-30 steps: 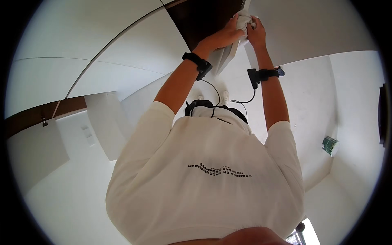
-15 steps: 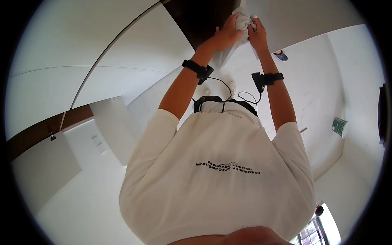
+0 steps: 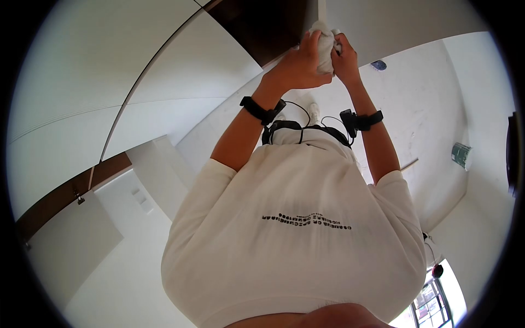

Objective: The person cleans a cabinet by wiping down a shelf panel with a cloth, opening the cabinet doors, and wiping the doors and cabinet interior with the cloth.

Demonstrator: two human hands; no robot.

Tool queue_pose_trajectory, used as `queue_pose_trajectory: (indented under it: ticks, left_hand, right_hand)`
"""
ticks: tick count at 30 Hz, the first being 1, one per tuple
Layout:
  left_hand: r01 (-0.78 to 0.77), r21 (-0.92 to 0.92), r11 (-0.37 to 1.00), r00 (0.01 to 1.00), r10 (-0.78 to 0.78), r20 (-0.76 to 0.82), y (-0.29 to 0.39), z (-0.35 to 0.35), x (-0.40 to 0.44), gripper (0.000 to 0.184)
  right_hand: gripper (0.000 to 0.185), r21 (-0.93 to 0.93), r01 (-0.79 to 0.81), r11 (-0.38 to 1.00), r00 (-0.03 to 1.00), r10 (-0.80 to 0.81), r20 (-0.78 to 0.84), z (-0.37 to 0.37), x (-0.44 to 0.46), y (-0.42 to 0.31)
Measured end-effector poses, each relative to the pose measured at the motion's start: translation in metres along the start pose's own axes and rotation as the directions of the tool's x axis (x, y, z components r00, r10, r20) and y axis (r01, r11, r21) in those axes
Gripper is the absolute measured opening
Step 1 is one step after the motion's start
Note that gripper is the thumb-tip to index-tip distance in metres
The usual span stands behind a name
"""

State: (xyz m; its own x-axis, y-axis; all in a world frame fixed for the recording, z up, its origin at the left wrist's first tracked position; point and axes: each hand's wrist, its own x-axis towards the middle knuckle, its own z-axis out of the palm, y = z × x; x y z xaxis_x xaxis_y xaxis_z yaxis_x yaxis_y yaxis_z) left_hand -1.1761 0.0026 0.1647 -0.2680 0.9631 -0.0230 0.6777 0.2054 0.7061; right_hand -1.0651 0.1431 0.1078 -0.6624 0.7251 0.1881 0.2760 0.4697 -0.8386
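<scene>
A crumpled white cloth (image 3: pixel 325 50) is bunched between my two hands at the top centre, against the end of a pale panel edge (image 3: pixel 321 11). My left hand (image 3: pixel 304 64) wraps round the cloth from the left, thumb below it. From the right, my right hand (image 3: pixel 345 59) pinches it with bent fingers. Both wrists carry black straps with small cabled devices. Left of the panel edge is a dark brown cabinet opening (image 3: pixel 262 27).
White cabinet fronts (image 3: pixel 180 65) fill the upper left, and a grey panel (image 3: pixel 394 27) lies right of the hands. On the floor are a blue shoe (image 3: pixel 378 65), a thin stick (image 3: pixel 410 164) and a green bucket (image 3: pixel 461 155). A window (image 3: pixel 432 306) shows at lower right.
The cloth and both hands have moved down in the view, closer to my body. My left hand has turned, its back now more visible. The surroundings have shifted with the camera.
</scene>
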Motion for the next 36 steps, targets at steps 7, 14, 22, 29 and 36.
queue_pose_trajectory:
  ticks: [7, 14, 22, 29, 36]
  left_hand:
    - [0.096, 0.068, 0.993, 0.995, -0.094, -0.041, 0.004, -0.017, 0.042, 0.093]
    - [0.076, 0.051, 0.996, 0.993, -0.071, -0.091, 0.003, -0.003, 0.032, 0.091]
    - [-0.053, -0.074, 0.996, 0.926, 0.021, -0.376, 0.008, 0.029, -0.012, 0.064]
    - [-0.177, -0.588, 0.789, 0.932, -0.058, -0.357, -0.039, 0.061, -0.024, 0.06]
    - [0.015, -0.757, 0.653, 0.923, -0.3, -0.24, -0.097, 0.121, -0.028, 0.06]
  right_hand:
    - [0.022, 0.012, 0.013, 1.0, 1.0, -0.013, 0.017, 0.004, 0.021, 0.017]
    - [0.027, 0.057, 0.046, 0.997, 0.995, -0.041, -0.087, 0.011, 0.001, 0.021]
    - [0.032, -0.008, -0.054, 0.998, 0.998, 0.055, 0.034, 0.003, -0.036, 0.006]
    - [0.035, -0.002, -0.001, 1.0, 0.999, 0.001, 0.052, 0.003, -0.059, 0.02]
    - [0.036, -0.183, -0.053, 0.982, 0.988, 0.078, 0.136, 0.017, -0.076, 0.041]
